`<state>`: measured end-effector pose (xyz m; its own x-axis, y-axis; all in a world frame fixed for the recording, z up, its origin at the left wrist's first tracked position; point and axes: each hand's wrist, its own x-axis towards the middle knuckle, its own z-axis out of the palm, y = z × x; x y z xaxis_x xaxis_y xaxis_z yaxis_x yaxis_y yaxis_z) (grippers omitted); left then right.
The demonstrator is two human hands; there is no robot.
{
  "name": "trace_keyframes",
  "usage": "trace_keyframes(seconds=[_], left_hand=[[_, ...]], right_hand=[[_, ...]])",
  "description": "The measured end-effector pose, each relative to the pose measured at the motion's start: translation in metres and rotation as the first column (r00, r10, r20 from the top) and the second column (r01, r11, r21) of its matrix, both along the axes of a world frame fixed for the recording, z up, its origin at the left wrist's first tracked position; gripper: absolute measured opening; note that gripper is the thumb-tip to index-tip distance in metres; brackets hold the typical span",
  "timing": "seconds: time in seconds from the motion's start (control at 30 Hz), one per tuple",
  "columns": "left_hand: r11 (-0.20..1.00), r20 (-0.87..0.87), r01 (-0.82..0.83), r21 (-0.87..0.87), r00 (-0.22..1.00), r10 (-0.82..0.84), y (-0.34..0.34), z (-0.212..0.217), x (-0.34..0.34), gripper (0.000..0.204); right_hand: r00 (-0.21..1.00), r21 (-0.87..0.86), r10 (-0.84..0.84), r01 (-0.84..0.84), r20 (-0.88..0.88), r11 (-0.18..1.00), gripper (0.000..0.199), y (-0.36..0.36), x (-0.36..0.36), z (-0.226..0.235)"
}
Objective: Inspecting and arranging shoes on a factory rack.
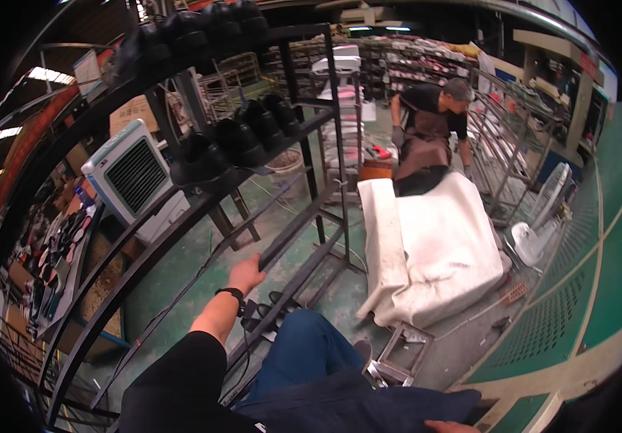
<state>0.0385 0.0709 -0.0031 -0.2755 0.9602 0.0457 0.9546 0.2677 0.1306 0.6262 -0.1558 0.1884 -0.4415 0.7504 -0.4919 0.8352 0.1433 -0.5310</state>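
The black metal shoe rack (203, 209), running from lower left to upper centre, has the left hand (244, 274) at a lower rail, fingers curled on it. Grip firmly and move gently: the black shoes (239, 137) sit loose. The right hand (449, 427), bottom edge: cannot tell.

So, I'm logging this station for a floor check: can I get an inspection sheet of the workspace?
Surface: green concrete floor, worn.
Job's things: black metal tiered rack; black leather shoes on its upper shelves.
Clutter: white cloth-covered bench; small metal frame.
Hands: left hand grips a rack rail; right hand barely in view at the lower edge.
Cables: thin dark cable by the rack.
Surroundings: white air cooler; aproned co-worker; white fan.
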Motion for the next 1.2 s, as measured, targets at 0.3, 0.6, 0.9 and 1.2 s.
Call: trace_keyframes(seconds=[0.3,0.6,0.9,1.2], left_hand=[[0.999,0.016,-0.043,-0.001,0.999,0.043,-0.009,0.003,-0.011,0.049],[0.998,0.025,-0.053,-0.035,0.998,0.054,-0.005,0.001,-0.013,0.049],[0.997,0.049,-0.061,-0.054,0.997,0.063,-0.005,0.0,-0.012,0.047],[0.999,0.045,-0.04,-0.032,0.998,0.041,-0.008,-0.002,-0.015,0.045]], right_hand=[[0.999,-0.094,-0.045,0.048,0.029,0.994,0.053,0.007,-0.004,0.007],[0.997,-0.114,-0.056,0.062,0.051,0.992,0.053,0.009,-0.008,0.011],[0.995,-0.142,-0.077,0.086,0.07,0.986,0.051,0.009,-0.017,0.024],[0.996,-0.094,-0.079,0.082,0.037,0.992,0.051,0.005,-0.014,0.024]])
